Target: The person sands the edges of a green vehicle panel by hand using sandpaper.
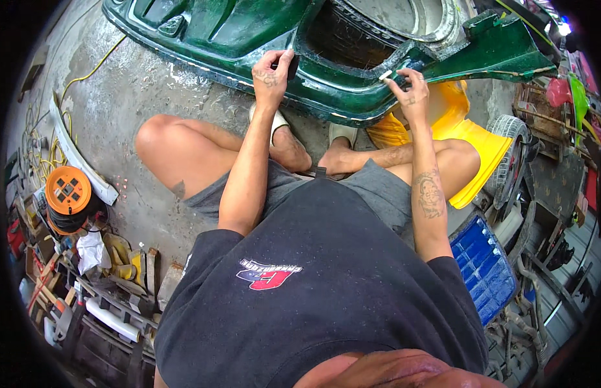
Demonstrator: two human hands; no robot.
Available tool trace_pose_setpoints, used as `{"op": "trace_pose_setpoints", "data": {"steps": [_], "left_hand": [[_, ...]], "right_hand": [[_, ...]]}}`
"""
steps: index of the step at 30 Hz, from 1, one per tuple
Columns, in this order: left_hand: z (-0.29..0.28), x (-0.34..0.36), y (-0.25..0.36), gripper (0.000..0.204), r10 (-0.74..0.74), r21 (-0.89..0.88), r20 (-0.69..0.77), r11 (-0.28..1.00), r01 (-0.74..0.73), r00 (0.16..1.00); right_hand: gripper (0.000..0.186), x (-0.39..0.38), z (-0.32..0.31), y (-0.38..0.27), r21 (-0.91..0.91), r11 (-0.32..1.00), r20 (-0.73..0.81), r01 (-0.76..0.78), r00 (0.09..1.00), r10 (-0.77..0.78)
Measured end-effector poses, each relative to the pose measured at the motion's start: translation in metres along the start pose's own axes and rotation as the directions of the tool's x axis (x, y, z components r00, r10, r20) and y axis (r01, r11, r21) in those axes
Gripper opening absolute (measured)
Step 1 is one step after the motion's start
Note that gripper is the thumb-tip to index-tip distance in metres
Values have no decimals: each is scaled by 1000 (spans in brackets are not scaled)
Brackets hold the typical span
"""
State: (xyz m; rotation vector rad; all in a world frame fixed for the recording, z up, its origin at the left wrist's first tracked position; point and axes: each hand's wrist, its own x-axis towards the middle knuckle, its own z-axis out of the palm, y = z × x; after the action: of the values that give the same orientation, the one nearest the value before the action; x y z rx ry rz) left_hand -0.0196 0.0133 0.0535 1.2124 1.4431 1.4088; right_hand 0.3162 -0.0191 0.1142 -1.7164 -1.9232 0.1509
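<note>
A glossy dark green car body panel [248,39] lies across the floor in front of me, with a large opening in its right half. My left hand [271,74] is at the panel's near edge, left of the opening, fingers closed round a small black block [292,67]. Its underside and exact kind are hidden. Over the corner of the panel below the opening, my right hand [411,94] pinches a small white piece [385,75] between thumb and fingers. That piece is too small to name, and I cannot tell whether it touches the green surface.
A tyre [420,19] lies behind the opening. A yellow curved panel [484,152] rests by my right knee, beside another tyre [507,132] and a blue plastic crate [484,265]. To the left are an orange cable reel [69,191], a pale curved strip [77,155] and piled scrap.
</note>
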Motion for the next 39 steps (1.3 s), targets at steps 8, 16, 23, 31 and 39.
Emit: {"op": "trace_pose_setpoints", "data": {"steps": [8, 16, 23, 31, 39], "left_hand": [[-2, -2, 2, 28, -16, -1, -14, 1000, 16, 1000], [0, -1, 6, 24, -19, -16, -15, 1000, 19, 1000], [-1, -1, 10, 23, -7, -45, -30, 999, 5, 1000], [-3, 0, 5, 23, -21, -27, -53, 999, 20, 998], [-1, 2, 2, 26, 12, -49, -34, 999, -14, 999]], "right_hand": [[37, 2, 11, -12, -58, 998, 70, -39, 997, 43], [38, -1, 18, -23, -70, 998, 129, -7, 991, 16], [36, -26, 68, -77, -129, 990, -17, -60, 998, 58], [34, -21, 85, -114, -149, 984, 163, -93, 980, 118], [19, 11, 73, -92, -147, 956, 330, 255, 924, -196]]}}
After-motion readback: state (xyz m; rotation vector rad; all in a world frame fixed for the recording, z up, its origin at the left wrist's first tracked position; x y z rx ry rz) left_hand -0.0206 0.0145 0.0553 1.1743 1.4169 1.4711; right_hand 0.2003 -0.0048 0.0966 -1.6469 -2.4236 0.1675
